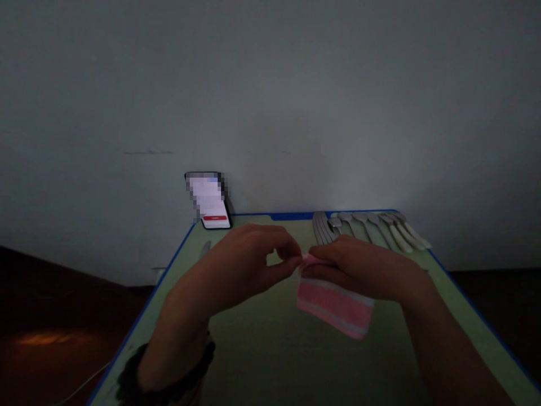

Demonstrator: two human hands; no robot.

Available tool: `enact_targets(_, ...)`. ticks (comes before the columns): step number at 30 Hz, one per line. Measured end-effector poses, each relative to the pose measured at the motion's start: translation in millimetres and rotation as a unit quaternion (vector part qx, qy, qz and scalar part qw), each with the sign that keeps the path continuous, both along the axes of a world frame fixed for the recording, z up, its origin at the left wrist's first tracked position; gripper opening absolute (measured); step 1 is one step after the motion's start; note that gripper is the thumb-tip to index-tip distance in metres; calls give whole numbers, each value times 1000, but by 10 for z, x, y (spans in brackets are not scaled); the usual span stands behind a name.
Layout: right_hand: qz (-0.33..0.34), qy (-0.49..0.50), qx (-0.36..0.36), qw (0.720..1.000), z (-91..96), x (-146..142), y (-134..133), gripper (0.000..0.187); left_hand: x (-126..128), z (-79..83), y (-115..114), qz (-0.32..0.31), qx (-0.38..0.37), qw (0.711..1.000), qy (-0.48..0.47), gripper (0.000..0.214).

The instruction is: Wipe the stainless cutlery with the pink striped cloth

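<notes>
Nearest me, a dark band (169,386) circles my left wrist. Over the green table (270,361), my left hand (249,259) and right hand (363,265) both pinch the top edge of a pink striped cloth (336,307), folded, I think, in this dim light. Beyond lies a row of cutlery (397,234), and a phone (211,203) leans on the wall.

Pink/white striped cloth (336,307), grn table (270,349)
</notes>
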State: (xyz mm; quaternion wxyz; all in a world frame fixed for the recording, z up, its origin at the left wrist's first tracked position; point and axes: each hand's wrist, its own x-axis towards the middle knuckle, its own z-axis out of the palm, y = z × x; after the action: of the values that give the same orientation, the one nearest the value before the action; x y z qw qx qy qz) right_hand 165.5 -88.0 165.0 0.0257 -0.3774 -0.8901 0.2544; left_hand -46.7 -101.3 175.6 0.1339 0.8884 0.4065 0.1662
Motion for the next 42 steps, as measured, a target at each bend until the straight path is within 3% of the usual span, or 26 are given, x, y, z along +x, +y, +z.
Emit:
enact_targets(14,0,4,-14,1000,-14,103,73,38,-188,17,61,14,-27,999,-28,11)
enact_targets(21,23,4,-11,1000,-33,66,54,41,-18,-25,25,-27,-76,996,43,21)
enact_targets(26,30,7,-13,999,-52,20,57,43,28,-35,53,-44,-63,994,71,27)
enact_targets(32,39,27,-23,999,-77,95,145,42,-194,-32,131,-21,-92,995,31,24)
enact_targets(39,-25,4,-61,998,-72,421,244,47,-596,-74,213,27,-124,992,14,25)
enact_targets(42,-40,-2,-84,996,-62,536,256,47,-644,-104,215,39,-140,989,20,27)
